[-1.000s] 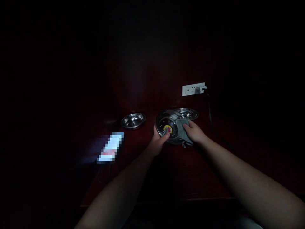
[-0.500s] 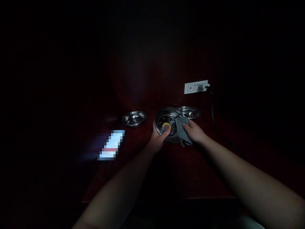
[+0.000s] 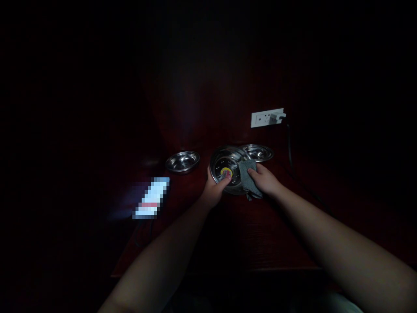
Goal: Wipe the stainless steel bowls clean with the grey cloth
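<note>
A shiny metal bowl point(image 3: 233, 163) with a round yellow and red sticker inside is held tilted, its hollow side toward me. My left hand point(image 3: 215, 188) grips its left rim, the thumb reaching inside by the sticker. At the bowl's right rim, my right hand point(image 3: 266, 179) pinches a folded grey cloth point(image 3: 249, 178), thumb on top; the fingers behind the cloth are hidden. Behind the held bowl lies another round metal dish point(image 3: 260, 152), partly covered by it. A second metal bowl point(image 3: 183, 162) stands upright to the left.
A lit, pixelated phone-like screen point(image 3: 152, 198) lies at the left of the dark red table point(image 3: 260, 243), near a thin cable. On the wall at the back right is a white socket panel point(image 3: 267, 118) with a plug in it and a dark cord point(image 3: 289, 145) hanging down. Surroundings are very dark.
Almost nothing differs. The whole view has shifted very slightly, and both hands keep their grip on the bowl and the cloth.
</note>
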Demonstrator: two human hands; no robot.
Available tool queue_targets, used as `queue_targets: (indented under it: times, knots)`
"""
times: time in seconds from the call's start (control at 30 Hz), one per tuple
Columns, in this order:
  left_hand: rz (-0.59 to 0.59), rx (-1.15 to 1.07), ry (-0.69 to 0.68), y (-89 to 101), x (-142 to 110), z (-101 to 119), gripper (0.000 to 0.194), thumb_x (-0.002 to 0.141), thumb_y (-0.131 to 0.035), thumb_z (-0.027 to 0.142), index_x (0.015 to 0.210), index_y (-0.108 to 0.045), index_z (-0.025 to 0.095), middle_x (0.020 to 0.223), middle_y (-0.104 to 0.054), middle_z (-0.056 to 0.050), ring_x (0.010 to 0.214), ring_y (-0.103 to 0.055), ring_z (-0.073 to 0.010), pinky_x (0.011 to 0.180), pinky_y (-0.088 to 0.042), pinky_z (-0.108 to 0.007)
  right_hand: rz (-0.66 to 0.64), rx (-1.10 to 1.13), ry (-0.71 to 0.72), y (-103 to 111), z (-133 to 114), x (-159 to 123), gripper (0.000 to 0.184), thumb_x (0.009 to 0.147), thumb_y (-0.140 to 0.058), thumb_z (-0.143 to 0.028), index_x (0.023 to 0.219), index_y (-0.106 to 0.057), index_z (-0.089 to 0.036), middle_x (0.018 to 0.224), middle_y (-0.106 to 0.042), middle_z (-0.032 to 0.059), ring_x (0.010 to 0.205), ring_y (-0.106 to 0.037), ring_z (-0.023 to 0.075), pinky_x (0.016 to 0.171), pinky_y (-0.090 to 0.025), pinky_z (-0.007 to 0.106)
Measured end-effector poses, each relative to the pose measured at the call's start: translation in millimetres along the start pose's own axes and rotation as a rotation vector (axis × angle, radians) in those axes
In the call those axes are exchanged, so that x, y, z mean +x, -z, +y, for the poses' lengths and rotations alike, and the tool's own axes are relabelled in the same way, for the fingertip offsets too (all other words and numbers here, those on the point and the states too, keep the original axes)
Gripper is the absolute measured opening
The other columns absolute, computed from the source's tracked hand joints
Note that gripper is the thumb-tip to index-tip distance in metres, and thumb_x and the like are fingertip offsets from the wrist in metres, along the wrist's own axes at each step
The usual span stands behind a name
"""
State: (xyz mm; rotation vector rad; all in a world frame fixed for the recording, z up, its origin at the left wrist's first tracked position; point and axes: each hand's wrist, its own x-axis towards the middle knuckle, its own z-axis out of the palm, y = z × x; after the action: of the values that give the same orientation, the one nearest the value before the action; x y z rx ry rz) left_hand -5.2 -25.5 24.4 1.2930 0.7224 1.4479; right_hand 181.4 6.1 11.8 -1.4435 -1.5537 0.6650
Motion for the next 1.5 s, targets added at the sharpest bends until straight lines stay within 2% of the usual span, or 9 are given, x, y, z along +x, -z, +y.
queue_targets:
  times: [0.77,1.5]
  knots:
    - [0.037,-0.030,0.020,1.3,2.7,-3.2,0.074,0.061,-0.074,0.026,0.124,-0.037,0.021,0.121,-0.055,-0.008,0.113,-0.051,-0.0240,0.100,-0.036,-0.041,-0.034,0.048,-0.028,1.4,-4.8,-0.9,0.030,0.083,-0.047,-0.031,0.107,-0.056,-0.016,0.101,-0.066,0.0085,0.087,-0.061,0.0193,0.077,-0.046,0.031]
    - [0.045,-0.045,0.027,0.0,1.9,-2.5,0.078,0.060,-0.074,0.026,0.127,-0.034,0.021,0.123,-0.053,-0.009,0.113,-0.051,-0.0237,0.101,-0.035,-0.040,-0.006,0.050,-0.013,0.9,-2.8,-0.9,0.030,0.081,-0.050,-0.029,0.106,-0.058,-0.016,0.098,-0.068,0.0075,0.086,-0.062,0.0192,0.079,-0.046,0.031]
